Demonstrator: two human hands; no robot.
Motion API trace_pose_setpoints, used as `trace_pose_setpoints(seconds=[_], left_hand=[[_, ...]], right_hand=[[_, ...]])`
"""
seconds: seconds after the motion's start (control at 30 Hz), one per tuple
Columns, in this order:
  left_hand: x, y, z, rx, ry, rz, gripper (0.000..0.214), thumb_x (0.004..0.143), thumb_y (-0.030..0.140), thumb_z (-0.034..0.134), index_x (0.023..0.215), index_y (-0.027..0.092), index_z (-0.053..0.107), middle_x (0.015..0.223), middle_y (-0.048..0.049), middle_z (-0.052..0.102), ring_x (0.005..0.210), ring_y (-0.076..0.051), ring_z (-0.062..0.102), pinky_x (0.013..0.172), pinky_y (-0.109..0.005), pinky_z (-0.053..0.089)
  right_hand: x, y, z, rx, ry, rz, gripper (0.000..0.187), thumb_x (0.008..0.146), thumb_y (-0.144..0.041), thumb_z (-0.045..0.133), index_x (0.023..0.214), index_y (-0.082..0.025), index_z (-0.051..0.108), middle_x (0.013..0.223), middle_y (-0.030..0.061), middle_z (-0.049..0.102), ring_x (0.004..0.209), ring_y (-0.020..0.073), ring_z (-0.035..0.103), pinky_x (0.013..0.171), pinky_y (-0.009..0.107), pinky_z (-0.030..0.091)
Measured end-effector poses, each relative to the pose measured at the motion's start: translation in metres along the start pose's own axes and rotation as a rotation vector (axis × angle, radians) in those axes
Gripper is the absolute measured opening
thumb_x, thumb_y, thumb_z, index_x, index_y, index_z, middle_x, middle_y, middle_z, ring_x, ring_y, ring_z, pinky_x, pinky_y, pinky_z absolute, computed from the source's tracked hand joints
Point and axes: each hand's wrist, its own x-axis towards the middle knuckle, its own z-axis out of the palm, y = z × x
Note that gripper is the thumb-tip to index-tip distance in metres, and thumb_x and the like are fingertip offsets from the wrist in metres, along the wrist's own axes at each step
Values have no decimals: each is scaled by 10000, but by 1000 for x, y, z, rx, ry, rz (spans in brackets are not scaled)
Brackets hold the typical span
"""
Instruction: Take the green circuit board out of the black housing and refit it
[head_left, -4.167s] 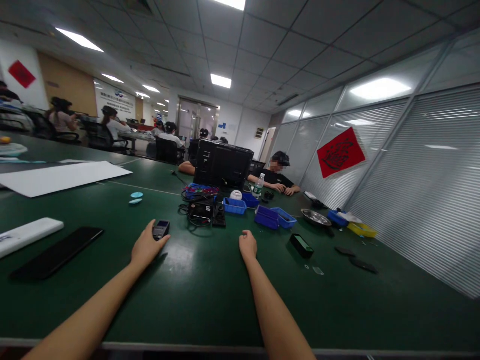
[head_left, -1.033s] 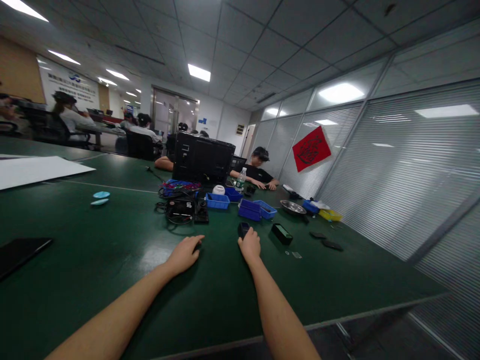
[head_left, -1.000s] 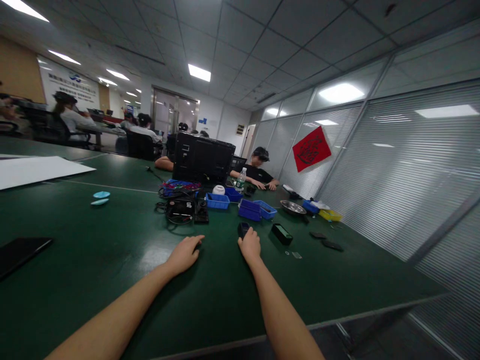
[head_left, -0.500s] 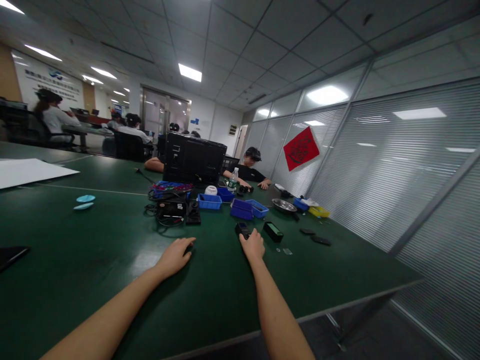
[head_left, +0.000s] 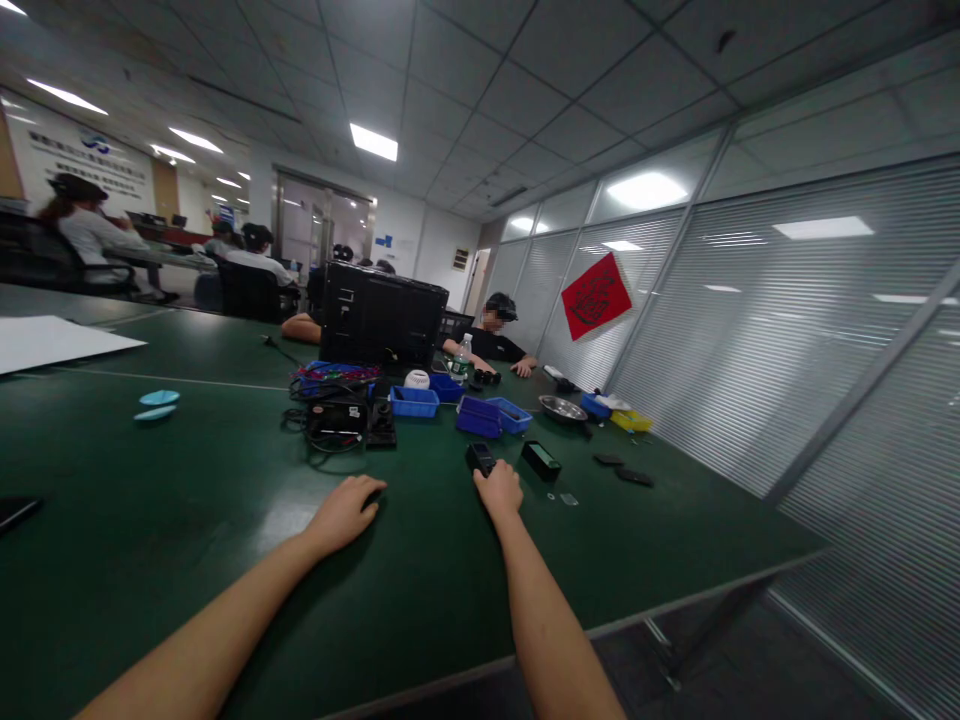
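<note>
My right hand (head_left: pixel 500 488) is closed around the near end of a small black device with a little screen (head_left: pixel 481 457), which lies on the green table (head_left: pixel 420 600). Its fingertips are partly hidden behind the hand. Just right of it stands an open black box with a green inside (head_left: pixel 541 459). My left hand (head_left: pixel 346 513) rests on the tabletop with nothing in it, thumb apart from the stretched fingers. Beyond that hand sits a black boxy unit with cables (head_left: pixel 335 418), beside a small black stand (head_left: pixel 381 428).
Blue bins (head_left: pixel 414 402), a baseball (head_left: pixel 417 379), a water bottle (head_left: pixel 463 356) and a black monitor (head_left: pixel 384 315) stand farther back. A metal bowl (head_left: pixel 562 408) and flat black pieces (head_left: pixel 634 478) lie to the right. A person (head_left: pixel 491 340) leans on the far side.
The whole view has shifted slightly, so things appear a little farther left. Both hands keep the same places on the table, and the right hand stays on the device.
</note>
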Motion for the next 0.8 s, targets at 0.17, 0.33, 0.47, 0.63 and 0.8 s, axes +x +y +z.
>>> trace_pose_setpoints(seconds=[0.17, 0.33, 0.47, 0.63, 0.8], left_hand=[[1, 0, -1, -5, -3, -1, 332, 757, 205, 459, 1069, 200, 573, 1076, -42, 594, 1005, -175, 497, 900, -284, 348], [0, 3, -4, -5, -19, -17, 325, 754, 206, 472, 1061, 214, 579, 1078, -38, 592, 1008, -175, 498, 902, -287, 346], [0, 5, -5, -4, -30, -21, 323, 754, 211, 478, 1060, 208, 582, 1087, -41, 589, 1017, -177, 493, 909, -291, 342], [0, 5, -5, -11, -27, -7, 320, 759, 208, 467, 1056, 206, 585, 1084, -37, 590, 1012, -181, 493, 913, -301, 341], [-1, 7, -8, -19, -43, -23, 316, 761, 210, 473, 1056, 207, 585, 1090, -41, 587, 1019, -183, 491, 915, -302, 339]], right_hand=[[-3, -3, -13, 97, 188, 11, 419, 752, -480, 456, 1006, -152, 510, 1002, 145, 556, 959, 263, 491, 708, 334, 406], [-16, -19, -16, 166, 367, -220, 441, 772, -463, 440, 1076, -145, 473, 1021, 111, 547, 970, 235, 475, 760, 309, 395], [-30, -36, -6, 136, 188, -301, 408, 755, -442, 484, 1047, -158, 496, 1013, 103, 553, 941, 223, 501, 748, 295, 399], [-41, -49, -2, 83, 10, -314, 456, 760, -479, 482, 1082, -156, 491, 1027, 118, 550, 966, 234, 500, 770, 308, 389], [-29, -34, -15, 151, 120, -255, 445, 853, -477, 293, 1120, -178, 487, 1088, 109, 514, 1027, 213, 459, 771, 285, 379]])
